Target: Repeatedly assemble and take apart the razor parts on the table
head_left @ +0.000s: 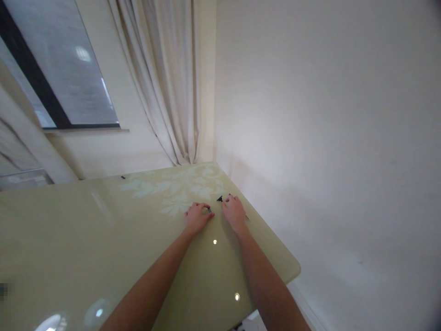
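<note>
Both my hands rest near the far right corner of a glossy pale green table (pixel 103 230). My left hand (pixel 196 217) is curled, its fingertips pinched on a tiny dark piece (pixel 209 210). Just to its right, my right hand (pixel 234 212) lies on the tabletop with fingers bent, its fingertips touching a small black part (pixel 219 198). I cannot make out what either small object is.
A white wall (pixel 327 138) runs close along the table's right edge. A cream curtain (pixel 165 78) hangs behind the far corner, beside a window (pixel 62 69). A small dark speck (pixel 123 177) lies at the table's far edge.
</note>
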Motion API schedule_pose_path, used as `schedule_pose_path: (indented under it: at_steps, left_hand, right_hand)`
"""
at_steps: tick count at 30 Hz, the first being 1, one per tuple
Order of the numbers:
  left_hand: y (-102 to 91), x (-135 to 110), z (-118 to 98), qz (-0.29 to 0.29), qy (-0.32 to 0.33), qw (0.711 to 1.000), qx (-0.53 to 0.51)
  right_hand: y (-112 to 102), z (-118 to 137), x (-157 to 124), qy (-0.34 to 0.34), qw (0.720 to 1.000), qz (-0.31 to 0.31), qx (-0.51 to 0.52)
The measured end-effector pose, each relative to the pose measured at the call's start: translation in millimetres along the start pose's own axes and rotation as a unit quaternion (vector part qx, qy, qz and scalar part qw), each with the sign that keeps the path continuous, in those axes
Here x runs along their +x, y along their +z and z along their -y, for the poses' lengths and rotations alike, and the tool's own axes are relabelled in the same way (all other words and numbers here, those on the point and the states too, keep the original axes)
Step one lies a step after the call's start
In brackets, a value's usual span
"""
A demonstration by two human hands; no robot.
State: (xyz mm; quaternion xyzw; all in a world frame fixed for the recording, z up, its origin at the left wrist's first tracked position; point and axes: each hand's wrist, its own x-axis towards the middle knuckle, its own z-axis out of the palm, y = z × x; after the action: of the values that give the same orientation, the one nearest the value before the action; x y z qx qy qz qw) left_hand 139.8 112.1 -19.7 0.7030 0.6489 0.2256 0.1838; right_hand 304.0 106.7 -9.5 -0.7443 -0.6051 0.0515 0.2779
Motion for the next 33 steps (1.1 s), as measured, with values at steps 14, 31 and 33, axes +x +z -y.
schedule_pose_path:
  at_steps: [14, 31, 33]
  left_hand:
    - [-114.3, -94.3, 184.8, -0.097, -0.105, 0.987, 0.07]
    - [-108.8, -90.1, 175.8, -0.083, -0.082, 0.988, 0.102]
    - [-108.0, -91.3, 175.2, -0.082, -0.082, 0.988, 0.103]
  right_hand:
    - [23.7, 22.6, -11.9, -0.107, 0.975, 0.074, 0.181]
    - [89.2, 152.8, -56.9, -0.16, 0.966, 0.126, 0.16]
    - [77.4, 135.8, -43.9, -0.151, 0.972, 0.096, 0.15]
